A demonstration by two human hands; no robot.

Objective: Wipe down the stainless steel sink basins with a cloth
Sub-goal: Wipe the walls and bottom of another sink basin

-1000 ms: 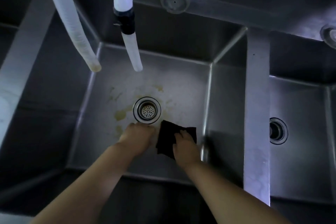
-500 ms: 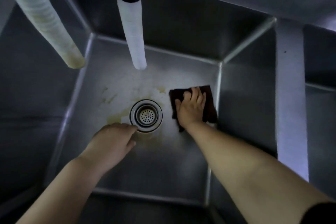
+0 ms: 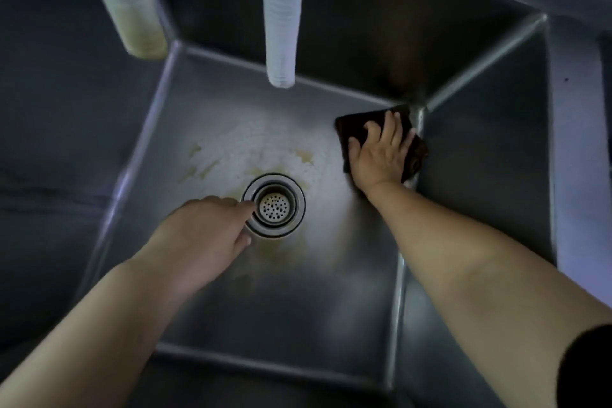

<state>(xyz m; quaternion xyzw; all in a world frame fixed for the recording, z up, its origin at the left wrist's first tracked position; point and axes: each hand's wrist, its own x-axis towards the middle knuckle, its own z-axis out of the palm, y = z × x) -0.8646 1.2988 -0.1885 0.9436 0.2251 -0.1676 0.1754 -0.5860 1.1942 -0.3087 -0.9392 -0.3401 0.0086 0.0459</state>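
My two bare forearms reach down into the deep, square stainless steel sink basin [image 3: 331, 301], my left from the lower left and my right from the lower right, with a dark sleeve edge [image 3: 589, 364] showing at my right upper arm.

My left hand [image 3: 202, 235] rests on the basin floor just left of the round metal drain strainer [image 3: 274, 205]. Its fingers lie fairly straight and together, holding nothing, and the fingertips touch the strainer's outer ring. Yellowish stains [image 3: 278, 250] mark the steel just in front of the strainer, and more of them sit beyond it to the left, around a pale, bright patch on the floor.

Farther in and to the right, my right hand [image 3: 381, 151] lies flat with its fingers spread on the dark, folded square cloth [image 3: 356, 127], pressing it down rather than gripping it. The cloth sits on the basin floor in the far right corner, its right edge up against the right wall and its far edge close to the back wall.

Above the back of the basin hang two white ribbed hoses. The middle hose [image 3: 281, 20] ends over the far part of the floor, and the left hose [image 3: 132, 7], yellowed at its tip, hangs over the far left corner.
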